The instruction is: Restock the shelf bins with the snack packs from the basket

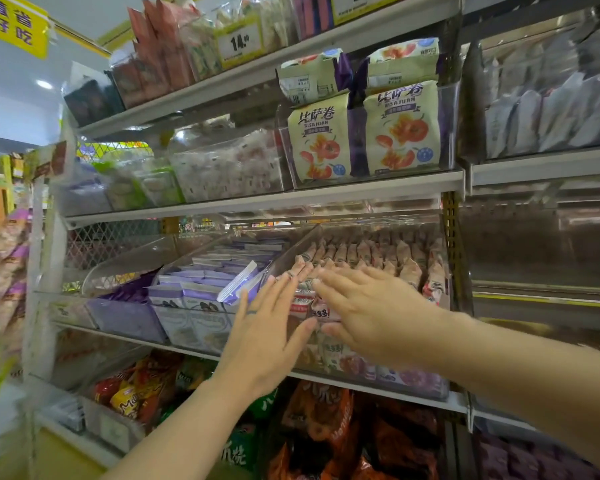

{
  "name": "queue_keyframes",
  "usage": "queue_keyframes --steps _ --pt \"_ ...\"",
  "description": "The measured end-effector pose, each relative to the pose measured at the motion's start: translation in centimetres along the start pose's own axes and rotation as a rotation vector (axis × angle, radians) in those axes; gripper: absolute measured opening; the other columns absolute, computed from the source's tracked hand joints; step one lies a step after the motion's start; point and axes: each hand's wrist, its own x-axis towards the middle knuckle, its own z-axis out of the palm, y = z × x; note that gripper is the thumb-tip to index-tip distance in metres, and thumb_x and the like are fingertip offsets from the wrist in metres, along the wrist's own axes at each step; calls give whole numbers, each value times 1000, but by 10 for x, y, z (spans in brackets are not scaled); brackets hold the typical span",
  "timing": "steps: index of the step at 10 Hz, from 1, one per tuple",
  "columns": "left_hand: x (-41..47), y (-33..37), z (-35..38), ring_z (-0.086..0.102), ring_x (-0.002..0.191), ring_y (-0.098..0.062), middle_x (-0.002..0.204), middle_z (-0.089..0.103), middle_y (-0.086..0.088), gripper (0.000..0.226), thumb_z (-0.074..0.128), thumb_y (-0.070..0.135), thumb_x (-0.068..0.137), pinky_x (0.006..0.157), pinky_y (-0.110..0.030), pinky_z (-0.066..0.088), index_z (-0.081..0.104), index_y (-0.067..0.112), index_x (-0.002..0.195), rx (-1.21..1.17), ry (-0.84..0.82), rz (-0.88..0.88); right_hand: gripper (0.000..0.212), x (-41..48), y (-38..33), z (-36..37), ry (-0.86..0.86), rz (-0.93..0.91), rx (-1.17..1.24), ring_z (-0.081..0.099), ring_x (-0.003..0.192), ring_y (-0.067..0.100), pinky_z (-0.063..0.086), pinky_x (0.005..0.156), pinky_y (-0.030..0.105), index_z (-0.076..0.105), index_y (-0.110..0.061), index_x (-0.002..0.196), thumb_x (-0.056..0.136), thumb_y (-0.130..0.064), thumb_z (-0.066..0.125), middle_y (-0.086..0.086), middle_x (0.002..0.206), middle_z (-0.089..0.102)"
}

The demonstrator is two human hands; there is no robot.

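Note:
A clear plastic shelf bin (pixel 426 386) on the middle shelf holds several small pink-and-white snack packs (pixel 371 258), standing in rows. My left hand (pixel 267 327) reaches up to the bin's front left corner with straight, spread fingers, its fingertips at the front packs. My right hand (pixel 368 313) lies flat over the front of the same bin, fingers stretched leftward across the packs. Neither hand grips a pack. The basket is not in view.
Next to it on the left stands a clear bin of purple-white packs (pixel 208 282), then a purple bin (pixel 125 313). Above are cream pizza-roll bags (pixel 361 136). Below lie orange and red bags (pixel 343 431). A shelf upright (pixel 456 254) bounds the bin on the right.

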Motion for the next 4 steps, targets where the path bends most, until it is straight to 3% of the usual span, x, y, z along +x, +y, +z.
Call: queue_keyframes --steps 2,3,4 --pt "-6 -11 2 -22 144 -8 157 -24 11 71 -2 83 80 114 -45 -22 -34 50 135 124 -128 65 67 0 3 18 -103 -24 -86 -4 148 21 3 120 43 -7 -15 152 101 -50 17 4 160 -11" --pt "3 -9 -8 -8 148 -13 159 -19 5 74 8 80 82 110 -46 -26 -23 50 142 86 -209 36 68 -2 -2 14 -133 12 -60 -6 148 21 2 120 45 -9 -15 152 100 -51 17 5 160 -12" --pt "11 -2 -31 14 146 -9 161 7 11 64 31 66 91 114 -47 -19 6 49 148 -297 -169 -109 62 0 -2 -12 -98 98 205 17 146 15 9 119 42 14 -24 153 99 -52 23 -1 159 18"
